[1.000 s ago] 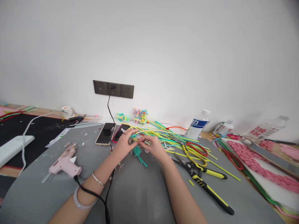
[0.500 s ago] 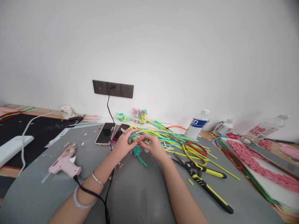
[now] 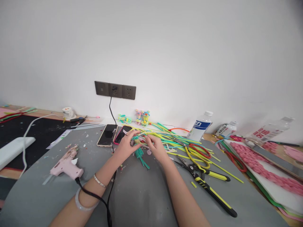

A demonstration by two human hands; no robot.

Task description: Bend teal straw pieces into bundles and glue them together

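Note:
My left hand [image 3: 127, 144] is closed on a small bundle of teal pipe cleaners [image 3: 140, 153] with a yellowish part near the fingers. The teal strands hang down towards the tabletop. Close on its right, my right hand [image 3: 155, 146] has thumb and fingertips pinched together beside the bundle's upper part. Whatever lies between those fingertips is too small to make out. Just below the right fingers lies a small pale pink disc [image 3: 149, 152]. Behind both hands, yellow and teal pipe cleaners [image 3: 170, 135] are spread in a loose pile.
A pink glue gun [image 3: 67, 165] lies left, its cord passing my left forearm. Two phones, one a black-screened phone [image 3: 107, 135], lie behind my left hand. Pliers [image 3: 201, 176], scissors [image 3: 197, 154] and a bottle [image 3: 200, 126] are right. Small pipe-cleaner figures [image 3: 142, 117] stand by the wall.
My right hand has shifted slightly right and up, its fingertips drawn a little away from the bundle. My left hand keeps its hold in nearly the same place.

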